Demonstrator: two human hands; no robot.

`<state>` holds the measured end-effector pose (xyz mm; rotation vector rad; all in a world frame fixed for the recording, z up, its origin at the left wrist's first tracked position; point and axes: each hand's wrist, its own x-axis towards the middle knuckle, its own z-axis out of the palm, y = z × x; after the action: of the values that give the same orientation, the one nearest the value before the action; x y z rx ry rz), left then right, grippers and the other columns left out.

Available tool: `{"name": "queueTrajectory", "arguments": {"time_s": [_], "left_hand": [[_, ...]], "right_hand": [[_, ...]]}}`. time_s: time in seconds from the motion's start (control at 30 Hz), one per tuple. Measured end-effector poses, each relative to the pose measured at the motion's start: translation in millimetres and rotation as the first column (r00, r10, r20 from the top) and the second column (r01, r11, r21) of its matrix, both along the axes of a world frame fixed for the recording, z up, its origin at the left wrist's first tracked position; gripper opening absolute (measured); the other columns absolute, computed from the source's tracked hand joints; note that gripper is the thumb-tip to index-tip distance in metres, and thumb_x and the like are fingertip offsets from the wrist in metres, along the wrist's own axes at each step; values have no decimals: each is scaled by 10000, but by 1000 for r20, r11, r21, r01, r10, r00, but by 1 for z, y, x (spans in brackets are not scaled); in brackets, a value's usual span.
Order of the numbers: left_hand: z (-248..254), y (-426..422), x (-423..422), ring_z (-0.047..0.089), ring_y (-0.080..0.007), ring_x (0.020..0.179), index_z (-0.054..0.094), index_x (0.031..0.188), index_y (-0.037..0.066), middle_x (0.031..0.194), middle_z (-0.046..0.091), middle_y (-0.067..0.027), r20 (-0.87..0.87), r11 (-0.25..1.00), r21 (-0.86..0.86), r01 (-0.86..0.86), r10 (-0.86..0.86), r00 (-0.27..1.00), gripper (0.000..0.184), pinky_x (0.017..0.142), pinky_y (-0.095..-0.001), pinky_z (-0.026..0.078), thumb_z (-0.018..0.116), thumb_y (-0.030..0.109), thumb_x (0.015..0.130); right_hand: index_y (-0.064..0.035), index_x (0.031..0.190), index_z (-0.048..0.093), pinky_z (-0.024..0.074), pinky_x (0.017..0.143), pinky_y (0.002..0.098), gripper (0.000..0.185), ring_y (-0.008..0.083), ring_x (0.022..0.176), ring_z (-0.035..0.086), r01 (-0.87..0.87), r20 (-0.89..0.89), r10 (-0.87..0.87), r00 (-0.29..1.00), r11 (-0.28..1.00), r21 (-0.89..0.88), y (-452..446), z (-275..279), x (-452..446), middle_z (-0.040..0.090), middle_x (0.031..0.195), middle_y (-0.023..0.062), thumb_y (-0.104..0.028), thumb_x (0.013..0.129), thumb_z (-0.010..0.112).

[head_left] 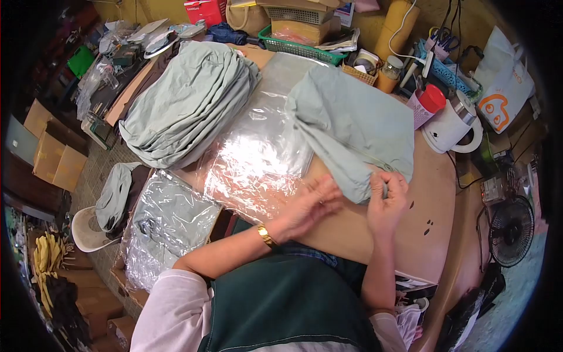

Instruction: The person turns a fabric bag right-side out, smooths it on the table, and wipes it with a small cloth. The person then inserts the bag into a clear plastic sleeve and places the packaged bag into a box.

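A pale grey-green cloth piece [358, 117] lies spread over the right half of the table, with a thin cord or seam along its near right side. My right hand [388, 193] is closed on its near corner, fingers pinching the fabric. Just left of that corner hovers my left hand [314, 205], somewhat blurred, its fingers stretched out and holding nothing I can see. Beyond my left hand, a stack of shiny clear plastic bags [258, 158] covers the middle of the table. A thick pile of folded grey-green cloth [187, 100] rests at the left.
A box of plastic-wrapped cloth [170, 229] stands low at the left, by a stool [88, 229] with more cloth. Along the back are a green basket [299, 50], a red cup [433, 98] and a white kettle [448, 126]. A black fan [511, 230] is at the right.
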<state>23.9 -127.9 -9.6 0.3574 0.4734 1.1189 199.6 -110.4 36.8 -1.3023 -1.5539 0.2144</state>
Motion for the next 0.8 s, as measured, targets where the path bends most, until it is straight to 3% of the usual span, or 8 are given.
{"name": "queueTrajectory", "arguments": {"time_s": [0.07, 0.17, 0.3, 0.4, 0.47, 0.6, 0.7, 0.8], "left_hand": [[-6, 3, 10, 623, -144, 1009, 482, 1154, 59, 1083, 620, -65, 11, 1000, 16, 26, -26, 1000, 311, 903, -337, 528, 641, 221, 942], [-3, 24, 3, 624, -187, 1045, 550, 1144, 5, 1101, 636, -93, 16, 986, -1, -167, 167, 986, 300, 952, -341, 518, 603, 238, 961], [-4, 30, -21, 660, -167, 958, 574, 1096, -3, 1043, 656, -87, -15, 935, -115, -336, 337, 942, 246, 851, -285, 579, 601, 201, 961], [-9, 13, -11, 660, -157, 960, 571, 1122, -9, 1076, 655, -87, -128, 981, -75, -178, 167, 978, 266, 849, -274, 579, 581, 211, 972], [-4, 7, -5, 661, -153, 957, 573, 1126, -10, 1076, 657, -83, -73, 985, -62, -164, 159, 985, 269, 832, -264, 582, 579, 212, 973], [-4, 7, -15, 662, -141, 963, 579, 1131, -14, 1075, 665, -83, -26, 982, -45, -186, 185, 982, 277, 802, -251, 584, 567, 218, 980], [-15, 3, -8, 658, -123, 913, 583, 1103, -17, 1014, 667, -72, -97, 988, -33, -152, 148, 984, 273, 783, -254, 582, 551, 230, 990], [-38, 1, 4, 630, -93, 814, 590, 1076, 21, 925, 644, -36, 18, 992, 111, -61, 59, 998, 235, 756, -258, 577, 525, 235, 1003]], "right_hand": [[-37, 858, 623, 375, 956, 421, 133, 241, 765, 570, -105, 157, 95, 983, 993, 57, -6, -1, -5, 621, 727, 67, -158, 899, 656], [-35, 841, 610, 349, 993, 446, 143, 235, 671, 567, -126, 153, 121, 981, 992, 20, -15, -3, -4, 616, 716, 49, -158, 892, 662], [-41, 833, 615, 347, 1002, 460, 132, 236, 701, 584, -49, 229, 68, 971, 995, -88, -20, 2, 5, 613, 712, 53, -153, 868, 676], [-51, 823, 621, 313, 1042, 500, 119, 236, 711, 593, 127, 483, -176, 858, 983, 133, -23, 15, -8, 609, 696, 52, -149, 847, 683], [-60, 915, 639, 262, 1080, 540, 161, 239, 816, 603, -42, 587, 89, 805, 995, -94, -25, 15, -10, 633, 804, 64, -176, 820, 700], [-60, 941, 643, 216, 1104, 565, 202, 231, 873, 594, -83, 480, 189, 856, 969, -233, -22, 20, 1, 636, 879, 58, -202, 812, 704], [-65, 911, 640, 255, 1079, 544, 176, 224, 875, 596, -41, 557, 80, 826, 996, -82, -27, 32, -24, 632, 889, 52, -191, 806, 701], [-77, 843, 627, 303, 1028, 516, 92, 234, 804, 593, -110, 566, 54, 822, 992, 66, -12, 26, -45, 615, 801, 47, -155, 825, 672]]}}
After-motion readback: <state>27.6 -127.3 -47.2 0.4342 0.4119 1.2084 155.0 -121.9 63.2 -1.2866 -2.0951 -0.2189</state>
